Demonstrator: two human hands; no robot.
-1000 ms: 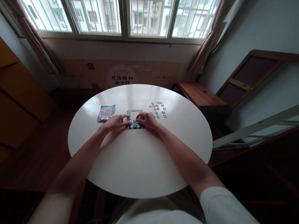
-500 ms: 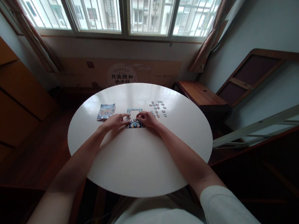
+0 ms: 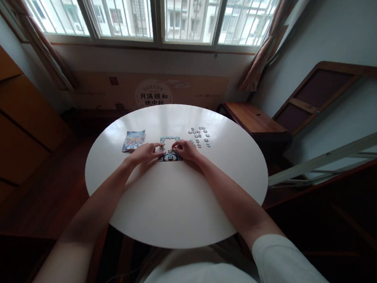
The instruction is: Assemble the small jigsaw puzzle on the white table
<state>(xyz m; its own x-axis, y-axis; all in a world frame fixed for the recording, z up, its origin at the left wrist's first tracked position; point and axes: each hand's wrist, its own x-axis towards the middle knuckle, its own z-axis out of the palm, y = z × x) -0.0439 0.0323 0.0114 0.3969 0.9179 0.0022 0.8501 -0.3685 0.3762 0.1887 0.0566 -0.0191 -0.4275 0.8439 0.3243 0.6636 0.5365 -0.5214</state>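
A small, partly built jigsaw puzzle [image 3: 169, 139] lies on the round white table [image 3: 177, 204]. My left hand [image 3: 146, 153] rests at the puzzle's left edge, fingers curled with the fingertips pressing on it. My right hand [image 3: 185, 150] sits at its right edge, fingers bent and pinched over the puzzle's middle. Whether a loose piece is under the fingertips is too small to tell. Several loose puzzle pieces [image 3: 200, 137] are spread just right of the puzzle.
A colourful printed picture card [image 3: 133, 140] lies to the left of the puzzle. A wooden bench [image 3: 252, 120] stands beyond the table on the right, a barred window [image 3: 160, 12] ahead, wooden cabinets [image 3: 4, 113] on the left.
Both hands stay on the puzzle. The fingertips have shifted only slightly over its middle.
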